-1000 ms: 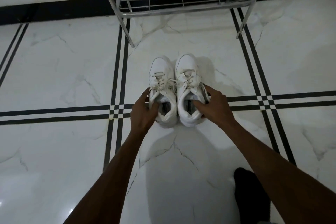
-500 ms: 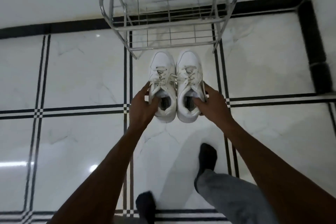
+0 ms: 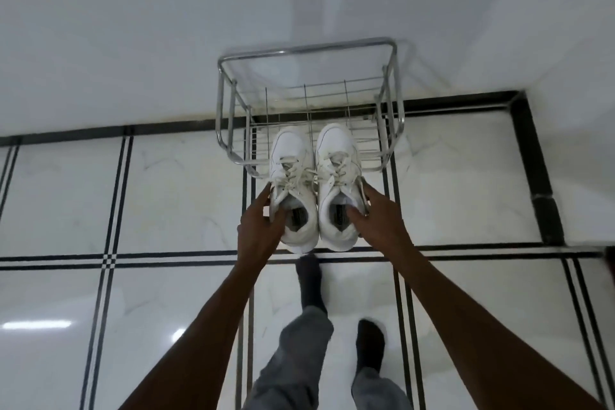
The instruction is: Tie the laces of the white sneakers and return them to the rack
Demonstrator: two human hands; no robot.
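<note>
1. White sneakers (image 3: 314, 186) laced, side by side, carried just in front of the wire rack (image 3: 309, 103).
2. Left hand (image 3: 258, 230) and right hand (image 3: 374, 216) each clamp one collar; a loosening pinch could drop a shoe.
3. Toes might snag the rack's front rail.

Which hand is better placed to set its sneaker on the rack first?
Neither clearly. The left hand grips the left sneaker and the right hand the right sneaker, side by side, toes over the rack's front edge. Slight edge: right, whose toe reaches further in.
</note>
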